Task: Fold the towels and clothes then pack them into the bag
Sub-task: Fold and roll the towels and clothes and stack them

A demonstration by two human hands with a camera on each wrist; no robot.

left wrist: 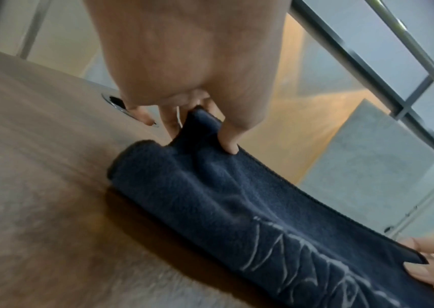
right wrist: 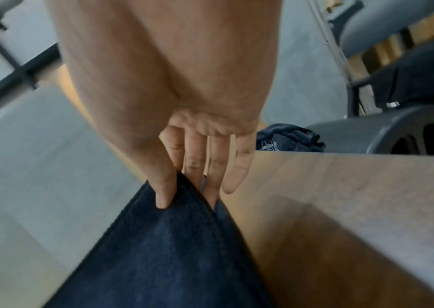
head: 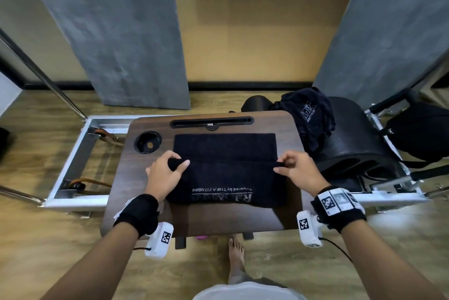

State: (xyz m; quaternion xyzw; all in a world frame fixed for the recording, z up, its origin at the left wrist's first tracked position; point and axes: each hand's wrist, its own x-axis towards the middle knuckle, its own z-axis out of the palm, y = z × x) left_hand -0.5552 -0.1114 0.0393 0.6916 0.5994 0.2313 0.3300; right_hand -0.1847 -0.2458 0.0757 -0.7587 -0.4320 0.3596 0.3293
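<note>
One dark towel (head: pixel 224 170) lies on one table (head: pixel 116 173); two hands, left hand (head: pixel 164 173) and right hand (head: pixel 300 169); one crumpled dark garment (head: pixel 307 117); one black bag (head: pixel 422 132); one bare foot (head: pixel 236 254).

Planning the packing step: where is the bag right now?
In the head view the black bag sits off the table at far right, on the metal frame beyond the black barrel.
</note>
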